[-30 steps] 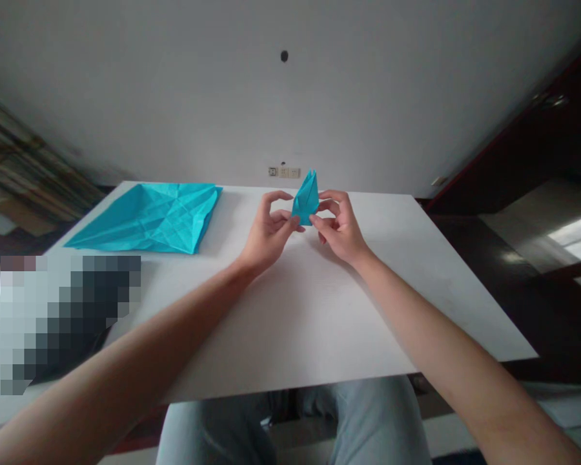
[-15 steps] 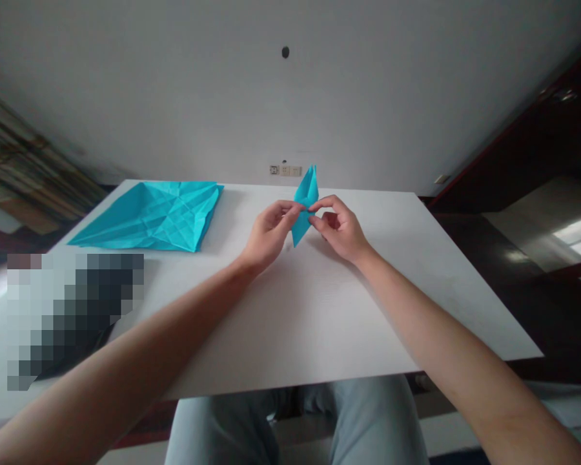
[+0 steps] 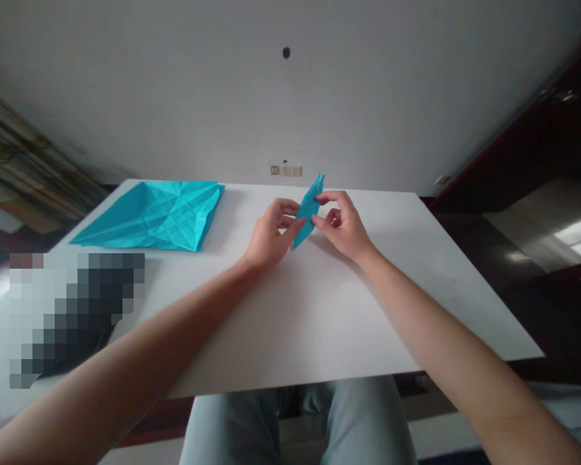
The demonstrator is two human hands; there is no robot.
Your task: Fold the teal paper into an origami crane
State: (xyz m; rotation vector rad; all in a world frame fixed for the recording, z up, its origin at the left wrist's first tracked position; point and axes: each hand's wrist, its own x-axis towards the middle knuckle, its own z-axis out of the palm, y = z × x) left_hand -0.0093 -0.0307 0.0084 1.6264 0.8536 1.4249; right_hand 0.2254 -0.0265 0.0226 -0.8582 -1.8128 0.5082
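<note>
A small folded piece of blue paper [image 3: 308, 208], long and pointed at both ends, is held tilted above the white table [image 3: 319, 323]. My left hand [image 3: 270, 236] pinches its lower left side with thumb and fingers. On the paper's right side, my right hand [image 3: 343, 225] pinches the edge with thumb and forefinger, the other fingers curled. Both hands hover over the far middle of the table.
A large creased sheet of blue paper [image 3: 155, 206] lies flat at the table's far left corner. A blurred dark and light object [image 3: 72, 310] sits at the near left. A wall with a socket strip [image 3: 285, 170] stands behind. My knees show under the table's near edge.
The folded paper has been flattened and turned from an upright cone shape into a narrow slanted strip. Both hands shifted their grip slightly; the right hand's fingers moved up to the paper's tip.
</note>
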